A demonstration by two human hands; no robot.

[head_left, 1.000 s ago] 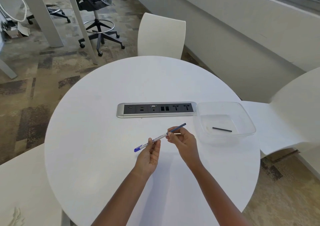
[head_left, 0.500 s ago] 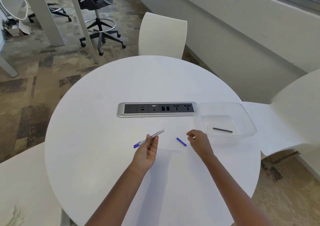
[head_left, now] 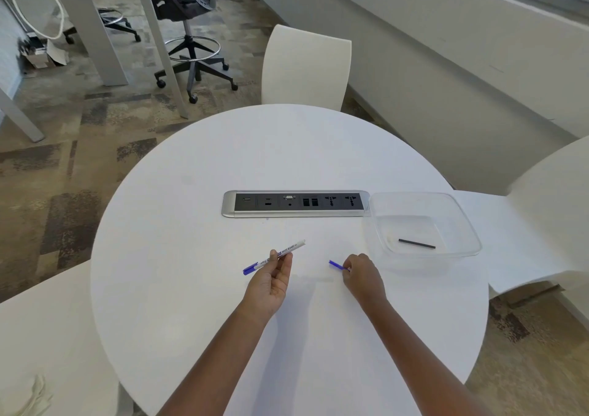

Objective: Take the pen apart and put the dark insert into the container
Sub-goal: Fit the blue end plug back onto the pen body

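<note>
So the left hand (head_left: 269,280) is palm-up over the round white table (head_left: 197,304), fingers pinched on the white pen body (head_left: 280,254). The pen is tilted, its blue cap end pointing out toward 8 o'clock and its open end toward 2 o'clock, and it's held up off the tabletop.

The right hand (head_left: 361,277) is knuckles-up, just to the 3 o'clock side of the left one, with a gap between them. Its fingertips are closed on a small blue piece (head_left: 337,265) that sticks out toward 10 o'clock. Can't really tell if that piece is touching the table or just above it.

The clear plastic container (head_left: 468,224) sits at about 2 o'clock from the right hand, near it but not touching. A thin dark insert (head_left: 416,243) lies flat on its bottom, running roughly 9 to 3.

A silver power strip (head_left: 229,207) with dark sockets is set into the table at 12 o'clock from the hands, its right end just beside the container's corner.
</note>
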